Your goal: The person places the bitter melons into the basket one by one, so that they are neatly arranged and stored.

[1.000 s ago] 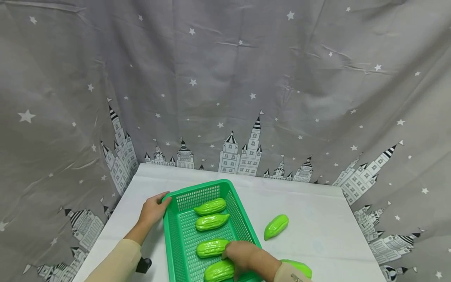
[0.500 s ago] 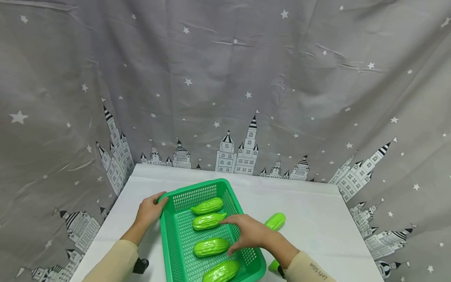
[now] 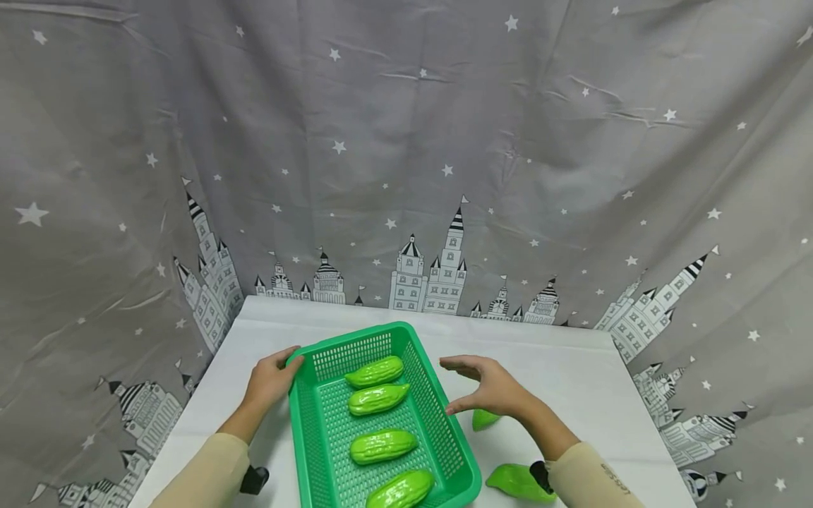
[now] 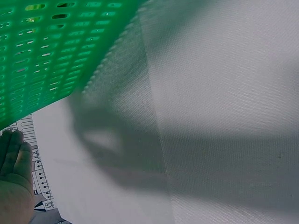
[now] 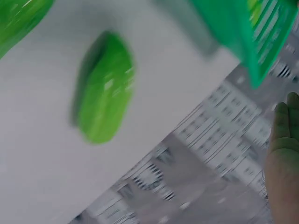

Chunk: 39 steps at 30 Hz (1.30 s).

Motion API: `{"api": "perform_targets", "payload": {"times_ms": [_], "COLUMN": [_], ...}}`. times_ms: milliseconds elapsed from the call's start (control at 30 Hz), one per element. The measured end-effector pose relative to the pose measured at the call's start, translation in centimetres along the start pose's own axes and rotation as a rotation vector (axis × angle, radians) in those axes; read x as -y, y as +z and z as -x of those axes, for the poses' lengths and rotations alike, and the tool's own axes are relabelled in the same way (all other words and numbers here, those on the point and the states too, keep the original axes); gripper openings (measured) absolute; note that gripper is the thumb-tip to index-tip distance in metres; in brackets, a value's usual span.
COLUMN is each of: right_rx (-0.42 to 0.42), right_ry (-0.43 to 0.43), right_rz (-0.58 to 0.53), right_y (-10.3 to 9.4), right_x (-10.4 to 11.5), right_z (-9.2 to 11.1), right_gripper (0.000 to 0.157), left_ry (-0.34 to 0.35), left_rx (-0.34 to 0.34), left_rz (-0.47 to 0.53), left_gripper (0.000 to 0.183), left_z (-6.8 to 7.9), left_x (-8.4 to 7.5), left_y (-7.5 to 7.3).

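Observation:
A green plastic basket (image 3: 298, 430) holds several shiny green toy bitter melons, such as this melon (image 3: 383, 446), lying crosswise in a column. My left hand (image 3: 269, 379) grips the basket's far left corner, its thumb at the rim. In the left wrist view the hand (image 4: 16, 182) shows beside the perforated basket wall (image 4: 51, 56). Just off the basket's right side, my right hand (image 3: 489, 388) is in the air with fingers and thumb spread, holding nothing. It partly covers a loose bitter melon (image 3: 484, 420), which the right wrist view shows whole as a melon (image 5: 106, 91) on the table.
Another bitter melon (image 3: 521, 482) lies near the right sleeve, partly behind a black wrist strap (image 3: 542, 475). The white tabletop (image 3: 584, 409) runs back to a grey curtain (image 3: 381, 141) printed with castles and stars.
My right hand let go of the nearest melon in the basket, rose, and moved right and away over the basket's rim. The left hand stays at the corner.

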State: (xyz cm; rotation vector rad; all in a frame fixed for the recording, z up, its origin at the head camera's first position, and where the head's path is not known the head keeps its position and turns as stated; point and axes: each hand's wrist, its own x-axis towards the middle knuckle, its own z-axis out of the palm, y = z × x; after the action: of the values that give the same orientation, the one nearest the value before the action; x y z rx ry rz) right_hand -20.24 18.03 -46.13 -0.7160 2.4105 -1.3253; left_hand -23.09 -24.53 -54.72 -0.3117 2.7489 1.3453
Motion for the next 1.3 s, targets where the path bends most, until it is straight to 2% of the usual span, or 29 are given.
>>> {"api": "perform_targets", "payload": {"times_ms": [267,533,700,933,1167,1300], "right_rx": [-0.093,-0.122,-0.142,-0.149,-0.146,-0.154], "right_ry": [0.072,0.164,0.214,0.296,0.414,0.428], "right_rz": [0.010,0.049,0.067,0.083,0.229,0.258], "right_y": [-4.1,-6.0,-5.9,-4.4,-3.4,-3.1], "right_x": [-5.4,-8.9,-10.7,-11.7,-12.1,-12.7], "right_z": [2.8,4.9,5.2,4.9,4.7,4.4], "right_gripper": [0.080,0.081,0.080,0.080,0.084,0.086], "left_ry": [0.000,-0.005,-0.007,-0.004,-0.004,-0.015], "left_rx": [-0.005,-0.006,-0.007,-0.010,-0.012,-0.014], "left_rz": [0.002,0.000,-0.001,0.005,0.008,0.011], "left_gripper": [0.053,0.053,0.054,0.053,0.051,0.052], "left_z": [-0.1,-0.2,-0.2,0.1,0.1,0.1], "left_x": [0.1,0.3,0.2,-0.1,-0.1,0.0], "left_y": [0.1,0.2,0.1,0.1,0.1,0.1]}}
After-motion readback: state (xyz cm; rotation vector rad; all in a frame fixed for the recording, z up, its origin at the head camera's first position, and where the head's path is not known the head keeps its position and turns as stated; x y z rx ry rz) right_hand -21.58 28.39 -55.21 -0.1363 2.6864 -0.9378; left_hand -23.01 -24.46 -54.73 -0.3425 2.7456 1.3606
